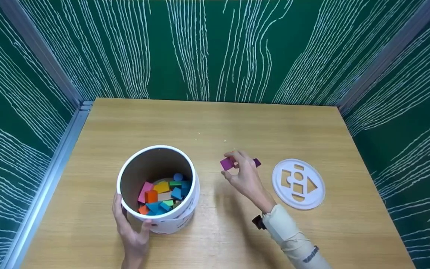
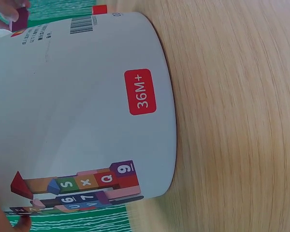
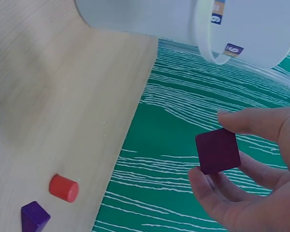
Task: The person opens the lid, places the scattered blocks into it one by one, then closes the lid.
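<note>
A white cylindrical bucket stands left of the middle of the table, with several coloured blocks inside. My left hand holds its near left side, fingers along the left wall and thumb at the front below the rim. To the right of the bucket, my right hand pinches a purple cube between thumb and fingers, raised above the table. Beyond that hand a red cylinder and a purple triangular block lie on the table, mostly covered by the hand in the head view.
A round white lid with shaped cutouts lies flat on the wooden table, right of my right hand. Green walls with white wavy lines close in the back and both sides. Tiny pale specks dot the table behind the hand.
</note>
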